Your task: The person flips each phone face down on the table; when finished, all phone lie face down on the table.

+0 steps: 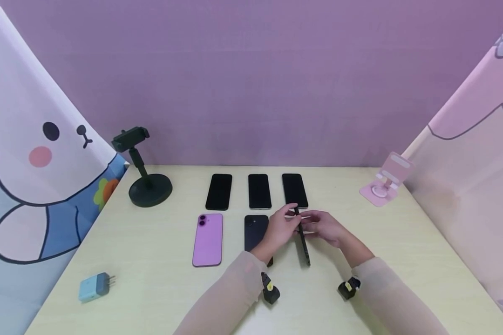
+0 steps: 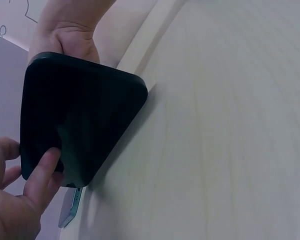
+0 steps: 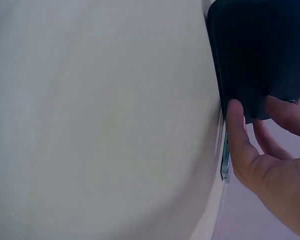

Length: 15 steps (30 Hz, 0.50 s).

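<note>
Head view shows me both hands meeting at a dark smartphone (image 1: pixel 304 246) turned edge-on to me above the tabletop (image 1: pixel 423 242); 12 o'clock points away from the wearer. Fingers of the left hand (image 1: pixel 282 229) pinch its far end, and those of the right hand (image 1: pixel 326 227) bend onto it from 3 o'clock, so I count both as grasping it. I judge the two-sided hold steadies a slim slab; whether its lower side rests on the tabletop I can't tell.

From that phone, a face-up black smartphone (image 1: pixel 295 190) lies at 12, and a back-up dark smartphone (image 1: pixel 254 230) and a purple smartphone (image 1: pixel 207 244) lie at 9, spaced, I think, so each can be lifted alone.

For edges, the tabletop's far side runs just beyond the face-up phone. My best room is toward 3 o'clock, past the right hand and below the pink phone stand (image 1: pixel 395 170) at 2. Toward 9, the left sleeve (image 1: pixel 230 293) and the back-up phone crowd me.
</note>
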Motion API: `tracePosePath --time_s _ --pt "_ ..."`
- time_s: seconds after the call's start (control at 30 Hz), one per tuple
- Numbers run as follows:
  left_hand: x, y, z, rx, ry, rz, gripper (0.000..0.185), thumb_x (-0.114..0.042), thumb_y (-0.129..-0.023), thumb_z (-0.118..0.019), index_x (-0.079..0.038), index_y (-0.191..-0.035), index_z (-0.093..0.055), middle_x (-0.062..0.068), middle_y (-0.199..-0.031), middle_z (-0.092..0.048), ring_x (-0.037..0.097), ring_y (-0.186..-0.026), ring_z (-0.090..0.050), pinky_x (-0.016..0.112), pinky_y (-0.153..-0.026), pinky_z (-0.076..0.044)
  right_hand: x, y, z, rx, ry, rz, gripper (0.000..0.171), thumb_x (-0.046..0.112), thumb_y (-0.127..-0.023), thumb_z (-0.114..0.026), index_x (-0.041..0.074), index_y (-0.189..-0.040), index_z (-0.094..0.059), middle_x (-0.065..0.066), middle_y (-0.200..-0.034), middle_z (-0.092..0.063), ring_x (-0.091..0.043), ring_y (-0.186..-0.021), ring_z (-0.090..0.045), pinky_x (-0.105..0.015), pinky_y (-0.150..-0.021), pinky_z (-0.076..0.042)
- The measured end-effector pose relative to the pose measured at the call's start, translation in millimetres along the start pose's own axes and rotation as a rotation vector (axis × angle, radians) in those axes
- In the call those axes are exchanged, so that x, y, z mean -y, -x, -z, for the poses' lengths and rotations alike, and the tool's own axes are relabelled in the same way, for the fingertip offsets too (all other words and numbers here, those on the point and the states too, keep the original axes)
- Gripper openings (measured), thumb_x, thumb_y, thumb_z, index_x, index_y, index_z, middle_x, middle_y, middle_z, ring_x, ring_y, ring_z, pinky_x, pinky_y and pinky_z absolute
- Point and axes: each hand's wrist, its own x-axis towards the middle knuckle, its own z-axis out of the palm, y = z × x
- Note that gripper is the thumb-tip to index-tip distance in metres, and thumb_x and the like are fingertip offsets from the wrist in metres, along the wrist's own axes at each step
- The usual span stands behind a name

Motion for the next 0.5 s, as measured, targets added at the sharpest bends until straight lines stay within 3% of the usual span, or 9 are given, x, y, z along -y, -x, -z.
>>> tracePosePath --time_s 0.33,0.5 --pt "-2.7 0.0 9.3 0.013 0.005 0.062 0.032 0.0 -0.091 -0.063 0.001 -0.123 -0.064 0.007 -0.094 -0.062 0.013 -0.079 -0.065 0.025 -0.059 -0.055 7.4 -4.6 -0.5 -0.078 0.104 -0.088 0.042 -0.016 -0.088 -0.053 -0.019 -0.129 -0.043 -0.025 -0.108 -0.057 -0.021 -0.088 -0.062 -0.046 -0.081 -0.054" --pt "1.1 -1.1 10.7 0.001 -0.075 0.071 0.029 0.004 -0.086 -0.066 0.002 -0.115 -0.067 0.004 -0.082 -0.06 0.012 -0.064 -0.063 0.024 -0.054 -0.054 9.2 -4.5 0.8 -0.139 0.2 -0.122 0.041 -0.017 -0.085 -0.057 -0.016 -0.125 -0.047 -0.024 -0.102 -0.058 -0.021 -0.081 -0.062 -0.043 -0.074 -0.057"
